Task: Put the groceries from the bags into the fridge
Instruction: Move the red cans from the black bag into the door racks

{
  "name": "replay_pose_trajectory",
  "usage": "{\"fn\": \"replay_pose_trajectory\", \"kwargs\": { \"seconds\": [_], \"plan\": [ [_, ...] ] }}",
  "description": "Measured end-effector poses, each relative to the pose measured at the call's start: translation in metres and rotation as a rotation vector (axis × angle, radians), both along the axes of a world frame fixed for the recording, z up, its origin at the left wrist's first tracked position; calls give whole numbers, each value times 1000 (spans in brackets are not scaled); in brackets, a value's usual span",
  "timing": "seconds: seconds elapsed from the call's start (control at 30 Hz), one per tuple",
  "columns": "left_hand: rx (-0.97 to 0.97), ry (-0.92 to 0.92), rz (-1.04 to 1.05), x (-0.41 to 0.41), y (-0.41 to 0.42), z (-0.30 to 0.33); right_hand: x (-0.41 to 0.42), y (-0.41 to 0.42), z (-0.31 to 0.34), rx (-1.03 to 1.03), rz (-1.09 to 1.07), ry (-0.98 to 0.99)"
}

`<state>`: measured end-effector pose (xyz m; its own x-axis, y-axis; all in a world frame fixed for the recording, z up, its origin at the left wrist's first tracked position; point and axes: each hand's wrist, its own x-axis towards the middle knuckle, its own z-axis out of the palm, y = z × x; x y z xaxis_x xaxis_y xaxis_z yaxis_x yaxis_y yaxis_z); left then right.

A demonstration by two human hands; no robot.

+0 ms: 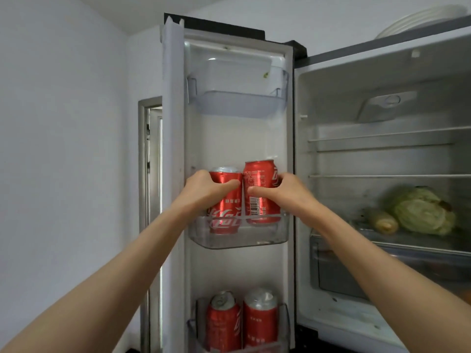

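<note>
Left hand (204, 186) grip: fingers and thumb wrapped round the left can (225, 200), upper half. Right hand (285, 188) grip: same hold on the right can (261, 192).

Both cans upright, long axis vertical, side by side, touching or nearly so. Left can's base looks seated in the middle bin (239, 238) on the fridge door (237, 138). Right can sits higher, base only just below the bin's front lip, so I judge it not fully down yet.

Key relation: bin floor lies straight below each grip. Next move is probably a short vertical drop on the right, then let go with both. Keep axes vertical; tilt would knock can on can.

Lower bin (196, 327) holds two more cans (242, 322). Top bin (237, 103) shows no groceries. Cabbage (423, 212) and corn (383, 221) on a shelf (413, 239) in the main compartment, well to the right.
</note>
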<state>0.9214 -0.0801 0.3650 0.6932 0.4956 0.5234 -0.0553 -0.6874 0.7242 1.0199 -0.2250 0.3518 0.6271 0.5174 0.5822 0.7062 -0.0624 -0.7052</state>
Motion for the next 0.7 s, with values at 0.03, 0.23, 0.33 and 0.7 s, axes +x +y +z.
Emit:
{"fn": "replay_pose_trajectory", "kwargs": {
  "seconds": [0.03,0.23,0.33,0.7],
  "plan": [
    [1,9,3,0,0,-1,2,0,-1,-1,-1,11],
    [31,25,32,1,-5,0,5,0,-16,45,-3,72],
    [51,47,68,-4,-4,0,1,1,-19,52,-3,47],
    [80,21,99,-16,-9,-6,-16,-9,-23,61,-89,-50]
  ]
}}
